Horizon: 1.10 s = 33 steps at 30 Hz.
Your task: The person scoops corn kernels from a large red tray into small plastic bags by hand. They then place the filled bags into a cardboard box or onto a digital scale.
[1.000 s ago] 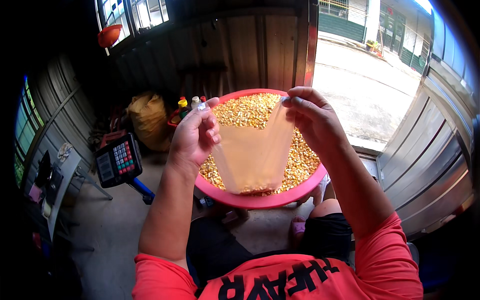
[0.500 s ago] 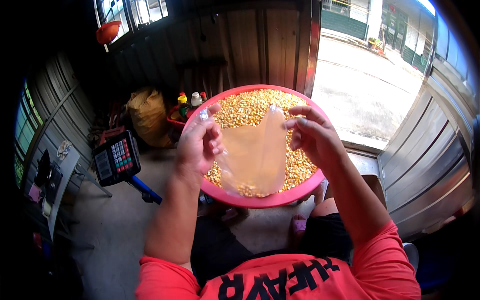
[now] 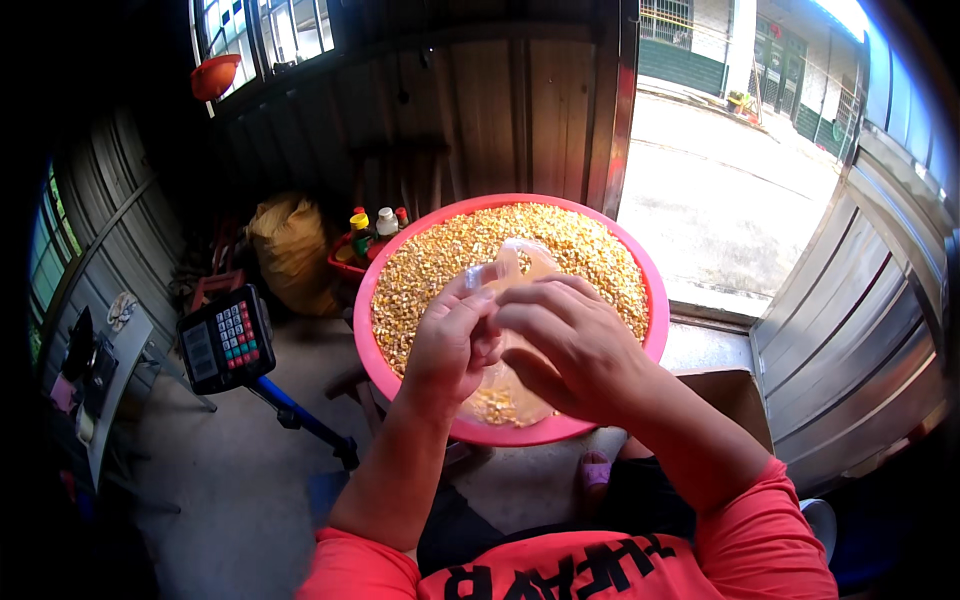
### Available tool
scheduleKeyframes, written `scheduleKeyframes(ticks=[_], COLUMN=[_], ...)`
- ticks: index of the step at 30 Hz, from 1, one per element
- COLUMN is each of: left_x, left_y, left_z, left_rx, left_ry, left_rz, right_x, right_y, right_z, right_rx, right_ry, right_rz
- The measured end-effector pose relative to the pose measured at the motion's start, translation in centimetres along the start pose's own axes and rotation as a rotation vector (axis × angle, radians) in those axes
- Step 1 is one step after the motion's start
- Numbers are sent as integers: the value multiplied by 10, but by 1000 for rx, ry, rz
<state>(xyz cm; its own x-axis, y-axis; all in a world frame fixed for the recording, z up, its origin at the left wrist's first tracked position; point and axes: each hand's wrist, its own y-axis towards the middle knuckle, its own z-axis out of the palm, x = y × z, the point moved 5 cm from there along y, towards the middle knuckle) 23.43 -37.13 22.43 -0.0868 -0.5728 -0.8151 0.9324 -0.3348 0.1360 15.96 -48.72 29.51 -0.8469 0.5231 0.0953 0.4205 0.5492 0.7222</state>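
Note:
A thin, clear plastic bag (image 3: 505,398) with handle loops hangs over a round pink basin (image 3: 655,300) heaped with yellow corn kernels (image 3: 600,255). Some kernels show at the bag's lower end, though I cannot tell whether they lie inside it or behind it. My left hand (image 3: 455,338) is closed on the bag's upper left part, by one handle. Against its fingertips, my right hand (image 3: 575,345) bends its fingers over the bag's top and hides much of it. The other handle sticks up beyond the right hand's knuckles.
Left of the basin stands a scale display (image 3: 225,340) with keys on a blue post. Behind it are a tan sack (image 3: 290,250) and a red basket of bottles (image 3: 362,235). A cardboard box (image 3: 725,395) stands at right, near the doorway and a metal door (image 3: 850,330).
My hands were apart, holding the bag spread by its two handles. They have come together, the right hand moving left to the left hand, and the bag has bunched up.

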Motion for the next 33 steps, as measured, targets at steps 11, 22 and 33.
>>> scheduleKeyframes(ticks=[11,22,33], left_x=[26,49,41], left_y=[4,9,4], left_z=[-68,-75,-74], left_rx=[-175,-172,-360], left_ry=[167,1415,1830], left_rz=[174,406,457], right_x=[-62,-59,-47], right_y=[-80,-113,-108], right_z=[72,90,79], right_rx=[267,146,89], right_ry=[-176,-33,-18], right_rz=[440,485,374])
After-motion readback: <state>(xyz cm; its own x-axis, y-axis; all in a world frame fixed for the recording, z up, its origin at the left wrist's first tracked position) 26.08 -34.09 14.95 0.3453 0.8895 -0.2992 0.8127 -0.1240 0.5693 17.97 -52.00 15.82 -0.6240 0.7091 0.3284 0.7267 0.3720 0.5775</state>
